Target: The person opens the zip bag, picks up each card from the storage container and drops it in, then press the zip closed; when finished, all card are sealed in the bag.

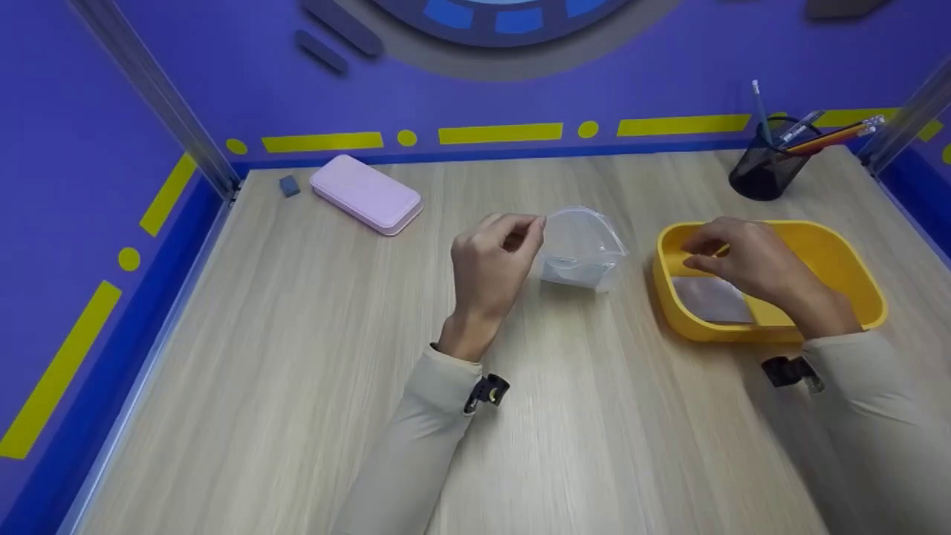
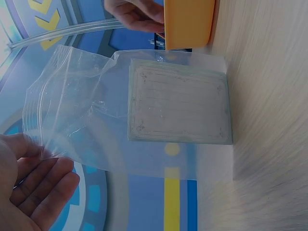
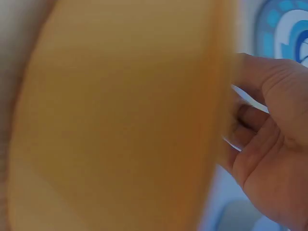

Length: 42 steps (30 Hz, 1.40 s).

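A clear zip-lock bag (image 1: 583, 245) stands upright on the table with its mouth gaping. My left hand (image 1: 494, 256) pinches the bag's top corner between thumb and fingers. Inside the bag, a stack of pale cards (image 2: 180, 102) with a lined, bordered print shows in the left wrist view. My right hand (image 1: 761, 264) hovers over the yellow box (image 1: 839, 260), thumb and fingers bent but apart, with nothing seen between them. Beneath it, a flat greyish sheet or packet (image 1: 712, 299) lies in the box's front left compartment. The box wall hides the right fingertips in the right wrist view.
At the back left lie a pink case (image 1: 365, 192) and a small grey-blue eraser-like block (image 1: 289, 186). A black mesh cup (image 1: 765, 167) with pencils and pens stands behind the box at the back right. Blue panels border the table.
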Motion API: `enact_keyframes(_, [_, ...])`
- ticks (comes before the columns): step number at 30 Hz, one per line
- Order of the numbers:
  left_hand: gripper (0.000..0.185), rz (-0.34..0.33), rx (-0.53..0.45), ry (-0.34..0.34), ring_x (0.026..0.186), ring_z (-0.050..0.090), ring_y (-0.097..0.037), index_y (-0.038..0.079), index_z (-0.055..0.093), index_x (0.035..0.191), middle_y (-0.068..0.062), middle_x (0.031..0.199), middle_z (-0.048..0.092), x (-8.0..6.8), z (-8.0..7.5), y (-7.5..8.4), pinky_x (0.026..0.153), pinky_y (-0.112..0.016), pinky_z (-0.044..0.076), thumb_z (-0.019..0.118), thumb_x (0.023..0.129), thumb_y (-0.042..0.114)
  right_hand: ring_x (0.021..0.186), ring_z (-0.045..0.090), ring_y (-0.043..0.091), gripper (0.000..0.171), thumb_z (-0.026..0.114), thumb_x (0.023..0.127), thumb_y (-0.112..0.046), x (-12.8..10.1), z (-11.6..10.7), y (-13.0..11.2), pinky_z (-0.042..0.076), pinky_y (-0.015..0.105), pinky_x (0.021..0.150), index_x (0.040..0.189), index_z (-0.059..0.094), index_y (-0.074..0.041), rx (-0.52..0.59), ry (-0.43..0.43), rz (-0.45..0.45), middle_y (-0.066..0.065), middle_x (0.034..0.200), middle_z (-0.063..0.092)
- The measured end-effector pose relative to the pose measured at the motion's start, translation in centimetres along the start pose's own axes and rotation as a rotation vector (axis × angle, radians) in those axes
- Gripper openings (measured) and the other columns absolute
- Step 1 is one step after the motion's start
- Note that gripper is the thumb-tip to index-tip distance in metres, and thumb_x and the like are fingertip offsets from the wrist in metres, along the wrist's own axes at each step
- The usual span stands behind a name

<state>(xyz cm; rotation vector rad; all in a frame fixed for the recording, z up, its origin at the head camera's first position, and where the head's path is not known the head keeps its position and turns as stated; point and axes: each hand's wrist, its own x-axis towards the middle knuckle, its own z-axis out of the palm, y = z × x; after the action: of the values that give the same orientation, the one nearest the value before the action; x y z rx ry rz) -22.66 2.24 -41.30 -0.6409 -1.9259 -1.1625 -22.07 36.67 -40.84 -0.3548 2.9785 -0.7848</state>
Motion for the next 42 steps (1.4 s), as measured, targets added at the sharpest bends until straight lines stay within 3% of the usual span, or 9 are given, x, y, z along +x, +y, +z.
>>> enact_keyframes(6, [0.007,-0.001,-0.001,0.001,0.066,0.070,-0.014,0.001,0.081,0.088,-0.005,0.078,0.074,0.0,0.2,-0.1,0.065,-0.020,0.057,0.080,0.093,0.006,0.098,0.063,0.031,0.019,0.077,0.097,-0.003,0.5,1.1,1.7,0.045,0.016,0.082,0.116,0.075,0.002,-0.032,-0.078,0.015,0.015,0.108,0.073])
enact_keyframes(17, [0.008,0.002,-0.001,0.007,0.066,0.070,-0.013,0.001,0.081,0.087,-0.005,0.078,0.074,0.1,0.0,-0.1,0.064,-0.020,0.057,0.080,0.094,0.006,0.095,0.064,0.027,0.021,0.081,0.094,-0.004,1.0,2.0,2.8,0.045,0.010,0.079,0.114,0.077,0.000,0.017,-0.142,-0.008,0.010,0.107,0.075])
enact_keyframes(34, [0.008,-0.001,-0.005,0.003,0.066,0.070,-0.013,0.001,0.081,0.088,-0.005,0.078,0.074,0.1,-0.1,0.0,0.065,-0.019,0.056,0.079,0.095,0.006,0.092,0.056,0.028,0.024,0.087,0.091,-0.016,1.5,2.2,3.8,0.045,0.027,0.080,0.104,0.072,-0.002,0.042,-0.170,0.080,0.007,0.098,0.067])
enact_keyframes(42, [0.009,-0.002,0.002,0.005,0.066,0.070,-0.013,0.002,0.081,0.087,-0.005,0.078,0.074,0.1,0.0,-0.1,0.065,-0.020,0.057,0.080,0.094,0.006,0.093,0.054,0.027,0.028,0.086,0.092,-0.017,1.5,2.0,4.0,0.043,0.023,0.076,0.105,0.067,-0.002,0.063,-0.176,0.090,0.008,0.099,0.065])
